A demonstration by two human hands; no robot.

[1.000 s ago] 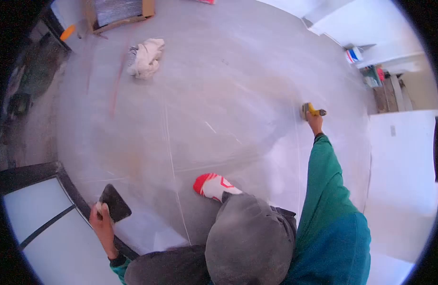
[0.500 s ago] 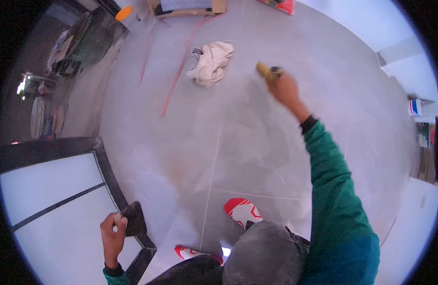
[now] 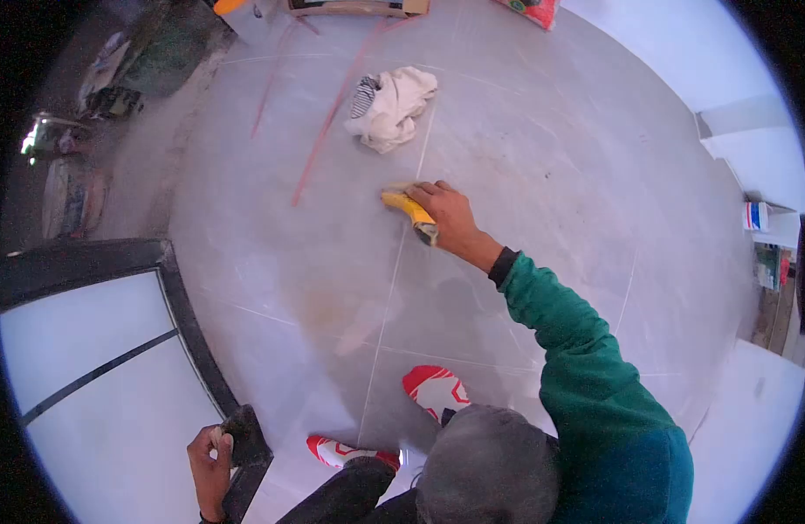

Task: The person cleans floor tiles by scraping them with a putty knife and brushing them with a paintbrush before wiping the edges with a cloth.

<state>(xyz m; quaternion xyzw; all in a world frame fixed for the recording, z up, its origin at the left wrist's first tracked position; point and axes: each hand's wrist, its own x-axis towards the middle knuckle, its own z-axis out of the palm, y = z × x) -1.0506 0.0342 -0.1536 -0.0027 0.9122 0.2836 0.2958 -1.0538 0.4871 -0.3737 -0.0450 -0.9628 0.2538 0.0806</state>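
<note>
My right hand [image 3: 450,214] is closed around a yellow hand tool [image 3: 408,208] with a dark end, low over the grey tiled floor [image 3: 498,166], beside a pale tile joint. I cannot tell the tool's exact kind. Further off lies a crumpled off-white cloth [image 3: 401,109] with a striped patch. At the lower left, my left hand [image 3: 210,472] pinches a dark flat squarish piece [image 3: 243,437] by a pale part, in front of the dark door frame.
A dark-framed panel with white panes [image 3: 114,349] stands at the left. Thin red strips [image 3: 328,131] lie on the floor near an open cardboard box [image 3: 359,9]. A white bucket with orange [image 3: 241,17] and a red bag [image 3: 533,10] are at the far side. Red-and-white socked feet [image 3: 436,390] are below.
My right hand has swept left and nearer to me with the yellow tool, which has turned. My left hand has lowered slightly, still holding the dark piece.
</note>
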